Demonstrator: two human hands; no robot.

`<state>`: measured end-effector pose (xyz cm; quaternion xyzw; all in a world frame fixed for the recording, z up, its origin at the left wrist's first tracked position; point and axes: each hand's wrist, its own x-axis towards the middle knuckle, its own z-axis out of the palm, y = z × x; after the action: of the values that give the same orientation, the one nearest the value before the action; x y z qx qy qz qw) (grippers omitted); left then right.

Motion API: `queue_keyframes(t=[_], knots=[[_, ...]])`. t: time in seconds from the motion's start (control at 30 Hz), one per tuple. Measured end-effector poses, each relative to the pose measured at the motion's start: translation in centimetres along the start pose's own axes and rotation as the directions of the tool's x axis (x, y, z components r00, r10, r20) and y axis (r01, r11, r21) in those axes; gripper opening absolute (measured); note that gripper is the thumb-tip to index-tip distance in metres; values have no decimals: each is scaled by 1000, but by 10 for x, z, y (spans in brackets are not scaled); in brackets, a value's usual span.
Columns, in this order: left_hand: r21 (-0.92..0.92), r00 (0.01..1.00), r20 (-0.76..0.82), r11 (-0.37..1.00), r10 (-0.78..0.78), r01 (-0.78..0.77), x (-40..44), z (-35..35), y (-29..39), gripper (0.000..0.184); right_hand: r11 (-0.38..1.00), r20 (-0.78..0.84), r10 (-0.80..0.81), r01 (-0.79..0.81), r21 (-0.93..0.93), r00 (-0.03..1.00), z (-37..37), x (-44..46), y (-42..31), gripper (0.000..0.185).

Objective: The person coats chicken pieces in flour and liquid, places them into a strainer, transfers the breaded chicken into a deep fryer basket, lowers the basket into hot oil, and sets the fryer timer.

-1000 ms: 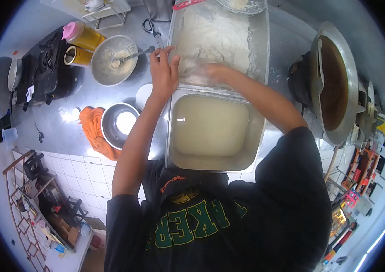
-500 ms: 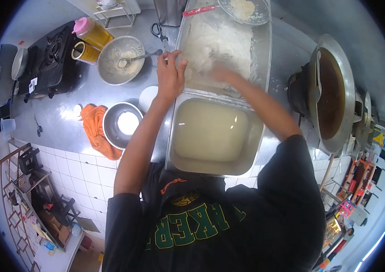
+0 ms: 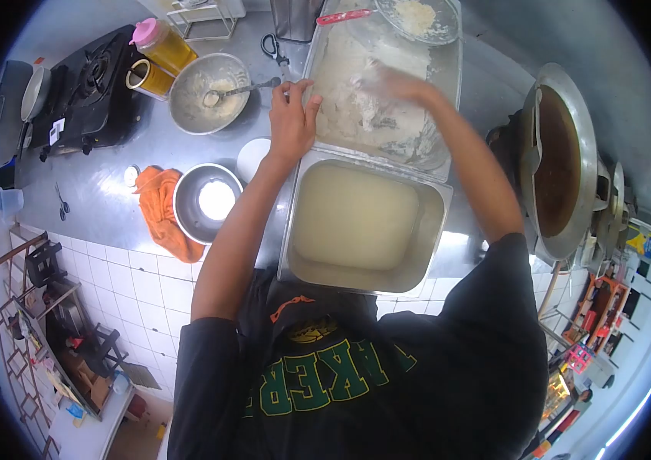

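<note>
A rectangular metal tray (image 3: 456, 92) holds a bed of white flour (image 3: 341, 92), with clumps near its middle. My left hand (image 3: 291, 123) grips the tray's left rim, fingers and thumb bent at the edge. Over the flour is my right hand (image 3: 400, 84), smeared by motion, so its fingers do not show clearly. Closer to my body, a second metal pan (image 3: 288, 253) filled with pale cloudy liquid (image 3: 356, 215) sits against the flour tray. A sieve (image 3: 448, 31) with a red handle (image 3: 344, 16) rests across the flour tray's far end, some crumbs in it.
To the left are a batter-streaked bowl (image 3: 187, 115) with a ladle (image 3: 245, 88), scissors (image 3: 270, 47), a smaller bowl (image 3: 183, 218), an orange cloth (image 3: 160, 218) and oil containers (image 3: 164, 50). A gas stove (image 3: 95, 92) stands farther left. A large wok (image 3: 590, 153) of brown oil is at right.
My right hand has moved farther away and slightly right across the flour, which now shows raised clumps. My left hand stays at the rim. The view has shifted slightly.
</note>
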<state>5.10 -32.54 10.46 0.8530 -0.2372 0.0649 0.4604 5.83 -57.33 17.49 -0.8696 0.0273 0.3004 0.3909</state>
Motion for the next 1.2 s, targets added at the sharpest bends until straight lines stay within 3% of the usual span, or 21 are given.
queue_keyframes(t=[0.03,0.13,0.2,0.23,0.33,0.37,0.4,0.43,0.5,0.53,0.67,0.73,0.77,0.83,0.87,0.93,0.97,1.03,1.17,1.2], knots=[[2,1000,1,1000,-1,1,0,1,-2,40,999,47,37,-39,35,998,-12,-5,-2,85],[9,1000,2,1000,8,-8,2,3,-5,40,983,2,130,-128,-133,992,-40,17,36,88],[5,1000,2,1000,-3,3,1,2,-4,41,858,-41,217,-210,-469,975,-46,23,45,80],[7,1000,-2,1000,-8,8,0,3,-4,41,857,-36,214,-206,-473,976,-46,25,51,80],[-12,1000,4,1000,-27,27,0,0,-2,41,872,-40,134,-137,-469,990,-18,42,95,69],[-8,1000,3,1000,-27,27,0,1,-2,40,900,-192,-138,42,-434,972,1,48,109,60],[-5,1000,2,1000,-25,25,0,2,-2,40,876,-345,-385,222,-428,856,12,50,111,53],[-5,1000,9,1000,-20,20,0,2,-2,40,879,-352,-381,218,-424,855,16,55,111,53],[-10,1000,9,1000,-14,14,1,1,-2,41,676,-50,-363,225,-702,931,24,64,97,56],[-10,1000,13,1000,-9,9,0,1,-2,41,721,-105,-270,129,-681,957,29,65,93,48],[-5,1000,5,1000,-10,10,1,0,0,40,678,-167,-300,87,-730,939,6,52,95,36],[-5,1000,-2,1000,-10,10,1,-1,-3,40,810,-399,-377,89,-580,836,-12,32,86,27],[-32,1000,2,999,-16,16,1,0,-4,38,809,-404,-376,84,-581,834,-17,30,89,27],[-69,999,36,998,6,-3,-1,0,-5,37,712,-333,-141,-138,-689,932,-21,19,101,26],[-55,1000,23,998,16,-14,-1,0,-5,37,715,-357,-128,-163,-680,925,-22,9,97,26],[-46,999,-3,998,37,-37,3,3,-6,36,986,-677,-93,-27,-165,730,-33,-2,82,28],[-37,999,-3,999,32,-32,2,4,-7,37,986,-686,-90,-30,-161,722,-46,-4,71,28],[-27,999,16,999,29,-29,1,1,-8,37,908,-677,-52,-247,-338,734,-77,-12,48,44],[-40,999,12,999,37,-37,-1,3,-8,38,874,-747,-167,-254,-414,643,-92,-21,25,45],[-41,999,14,999,32,-31,1,3,-9,38,871,-584,-24,-270,-411,811,-88,-7,29,51]])
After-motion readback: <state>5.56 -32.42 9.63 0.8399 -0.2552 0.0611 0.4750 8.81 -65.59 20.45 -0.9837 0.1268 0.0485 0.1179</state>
